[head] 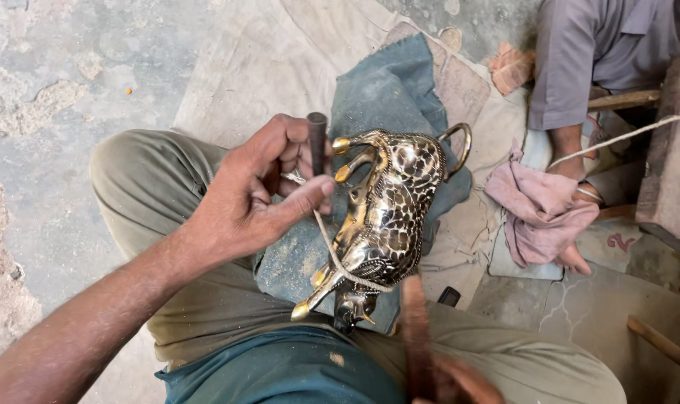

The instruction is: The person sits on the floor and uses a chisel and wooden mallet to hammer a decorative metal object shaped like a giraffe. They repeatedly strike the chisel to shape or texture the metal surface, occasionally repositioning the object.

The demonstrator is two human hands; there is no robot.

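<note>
while the person sits cross-legged on the ground, the left hand [261,191] is curled around a short dark metal punch [317,142], the thumb pressed along the front and the fingers folded behind, so the tool stands nearly upright with its top end above the knuckles. its lower end is hidden behind the thumb. a thin cord [332,251] runs from under this hand and loops across a brass bull figurine [388,217], which lies on its side on a blue-grey cloth [385,90] spread over the lap, between the knees. the figurine has a dark spotted pattern, gold-tipped horns near the punch, and a curled tail at the far end. the punch is just beside the horns; contact cannot be made out. the right hand [460,381] shows only at the bottom edge, blurred, around a reddish-brown wooden handle [416,329] that rises toward the figurine; the closure of this grip cannot be told. beyond the right knee, another person's hand [576,258] rests on a pink rag [538,209].
</note>
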